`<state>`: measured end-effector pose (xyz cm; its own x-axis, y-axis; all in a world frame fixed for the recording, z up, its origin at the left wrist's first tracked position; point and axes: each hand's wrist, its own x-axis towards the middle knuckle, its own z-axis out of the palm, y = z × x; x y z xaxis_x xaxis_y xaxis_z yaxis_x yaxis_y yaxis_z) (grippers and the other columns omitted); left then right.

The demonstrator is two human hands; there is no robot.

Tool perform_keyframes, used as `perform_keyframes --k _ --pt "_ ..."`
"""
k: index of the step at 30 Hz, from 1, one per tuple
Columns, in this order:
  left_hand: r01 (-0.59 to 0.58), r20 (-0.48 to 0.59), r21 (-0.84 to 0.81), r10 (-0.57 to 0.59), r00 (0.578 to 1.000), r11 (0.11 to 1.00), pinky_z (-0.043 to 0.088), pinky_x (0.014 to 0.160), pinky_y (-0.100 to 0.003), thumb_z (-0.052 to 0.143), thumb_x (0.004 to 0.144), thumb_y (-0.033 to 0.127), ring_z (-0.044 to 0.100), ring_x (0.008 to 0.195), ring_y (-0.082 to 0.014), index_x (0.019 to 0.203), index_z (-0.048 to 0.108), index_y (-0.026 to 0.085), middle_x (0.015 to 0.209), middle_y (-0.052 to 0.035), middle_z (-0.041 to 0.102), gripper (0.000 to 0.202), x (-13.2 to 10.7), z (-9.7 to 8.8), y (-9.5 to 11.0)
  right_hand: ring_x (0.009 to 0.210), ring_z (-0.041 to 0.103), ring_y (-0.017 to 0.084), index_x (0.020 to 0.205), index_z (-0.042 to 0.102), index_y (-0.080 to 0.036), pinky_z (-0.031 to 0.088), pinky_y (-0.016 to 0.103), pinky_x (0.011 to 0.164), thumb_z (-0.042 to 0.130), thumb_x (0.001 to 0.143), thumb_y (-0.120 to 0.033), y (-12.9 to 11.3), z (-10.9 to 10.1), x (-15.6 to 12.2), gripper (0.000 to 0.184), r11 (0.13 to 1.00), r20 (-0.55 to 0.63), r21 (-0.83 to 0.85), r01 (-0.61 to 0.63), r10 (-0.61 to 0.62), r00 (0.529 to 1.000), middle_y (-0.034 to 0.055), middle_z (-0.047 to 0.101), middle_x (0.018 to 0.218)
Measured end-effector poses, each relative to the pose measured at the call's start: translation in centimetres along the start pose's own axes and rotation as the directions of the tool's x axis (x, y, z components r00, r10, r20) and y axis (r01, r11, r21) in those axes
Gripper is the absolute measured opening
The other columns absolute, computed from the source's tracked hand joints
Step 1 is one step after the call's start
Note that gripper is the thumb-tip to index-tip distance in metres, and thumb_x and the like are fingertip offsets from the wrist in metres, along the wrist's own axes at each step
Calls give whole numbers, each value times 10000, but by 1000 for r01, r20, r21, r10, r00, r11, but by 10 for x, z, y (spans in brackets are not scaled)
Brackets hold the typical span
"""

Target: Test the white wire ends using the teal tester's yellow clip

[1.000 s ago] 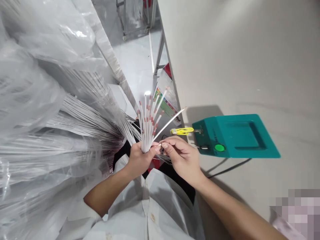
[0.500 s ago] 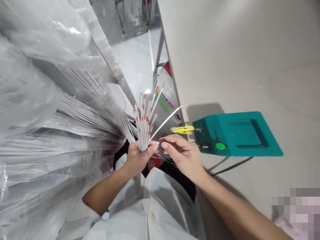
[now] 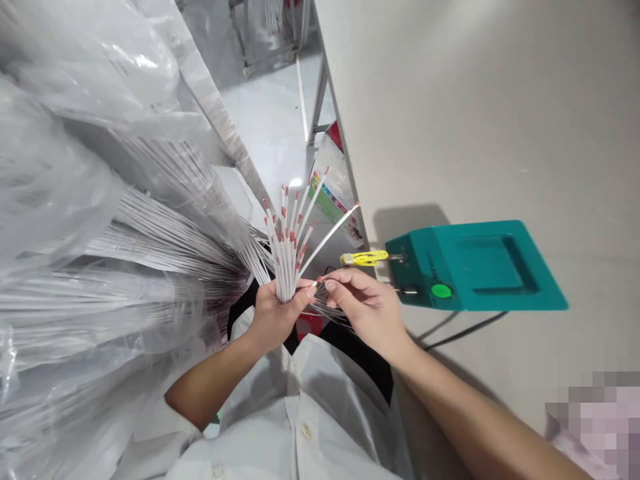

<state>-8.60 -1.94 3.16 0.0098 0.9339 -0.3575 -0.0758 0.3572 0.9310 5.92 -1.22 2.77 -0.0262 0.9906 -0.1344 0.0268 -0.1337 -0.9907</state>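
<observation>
My left hand [image 3: 274, 313] is closed around a bundle of thin white wires with red tips [image 3: 289, 250] that fan upward from the fist. My right hand [image 3: 361, 308] pinches the base of one white wire [image 3: 327, 239], which leans out to the right of the bundle. Both hands meet just left of the table's edge, over my lap. A teal box-shaped machine [image 3: 475, 267] with a green button [image 3: 441, 291] and a yellow clip [image 3: 364, 258] on its left side stands on the table [image 3: 475, 120] close to my right hand.
Large clear plastic bags of long white wires [image 3: 100, 220] fill the left side. A black cable [image 3: 465, 330] runs from the machine across the table. A colourful packet [image 3: 333, 200] leans by the table leg, and a metal frame on wheels [image 3: 265, 40] stands on the floor beyond.
The bundle and both hands have shifted slightly; the wire leaning to the right has tipped a little lower toward the left. My grips are unchanged.
</observation>
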Motion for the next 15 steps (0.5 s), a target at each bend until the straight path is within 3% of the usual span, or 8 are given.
perform_keyframes --k 6,15 --pt "-19 19 38 18 1000 999 457 520 -238 707 672 337 557 537 -112 720 701 145 600 -14 648 199 0 3 2 609 562 118 751 645 -180 478 252 543 615 795 -286 2 -1 -1 118 990 19 -67 123 -122 992 32 606 729" --pt "41 90 -71 -35 995 997 412 490 -233 699 676 381 510 491 -91 705 683 148 582 -9 622 236 2 3 2 620 552 119 752 601 -182 464 251 551 553 839 -295 3 -3 0 151 982 77 -84 167 -160 984 24 576 722"
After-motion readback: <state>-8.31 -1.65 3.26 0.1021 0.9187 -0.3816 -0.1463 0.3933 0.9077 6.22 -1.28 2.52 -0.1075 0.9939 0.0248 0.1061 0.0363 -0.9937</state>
